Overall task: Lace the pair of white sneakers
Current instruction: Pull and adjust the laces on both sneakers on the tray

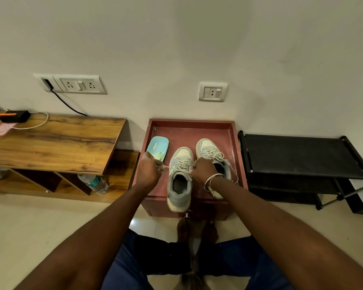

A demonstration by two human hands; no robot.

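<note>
Readable text: none in view
Label on water bottle (95, 183): teal band, print too small to read
Sticker on blue case (158, 148): pale strip, blurred, no letters legible
Marks on sneakers (182, 153): no brand or number legible

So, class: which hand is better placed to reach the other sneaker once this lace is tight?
Right hand, probably: it sits against the other sneaker, while the left hand is beyond the nearer sneaker, beside the blue insole. Both pinch the lace.
</note>
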